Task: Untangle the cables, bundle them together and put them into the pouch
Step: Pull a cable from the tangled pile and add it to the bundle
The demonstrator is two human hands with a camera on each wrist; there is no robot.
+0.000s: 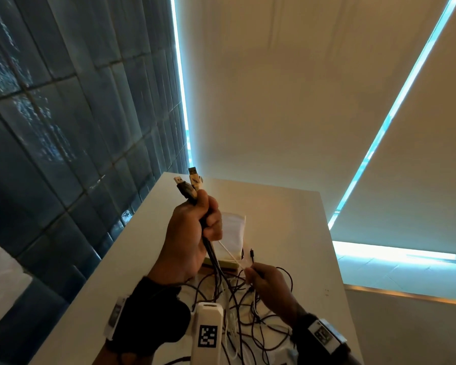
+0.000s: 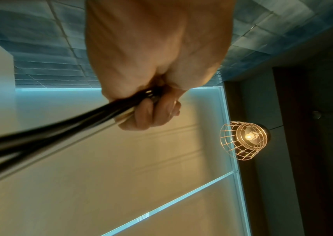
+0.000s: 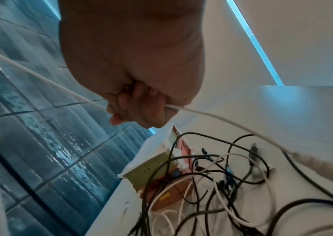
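My left hand [image 1: 195, 227] is raised above the table and grips a bunch of black and white cables just below their USB plugs [image 1: 190, 185], which stick up out of the fist. In the left wrist view the fingers [image 2: 149, 115] curl round the dark cable bunch [image 2: 60, 127]. My right hand [image 1: 263, 280], lower and to the right, pinches a white cable [image 3: 212, 114] that runs across to the left hand; a small black plug [image 1: 252, 252] stands above it. The remaining cables [image 1: 242, 320] lie tangled on the table. The pouch [image 1: 233, 233], white with a coloured front, lies behind the hands.
The white table [image 1: 300, 219] has a dark tiled wall [image 1: 63, 127] along its left edge and closed pale blinds [image 1: 274, 101] behind it. A wire-caged lamp [image 2: 244, 140] hangs overhead. Each wrist carries a camera band with a marker.
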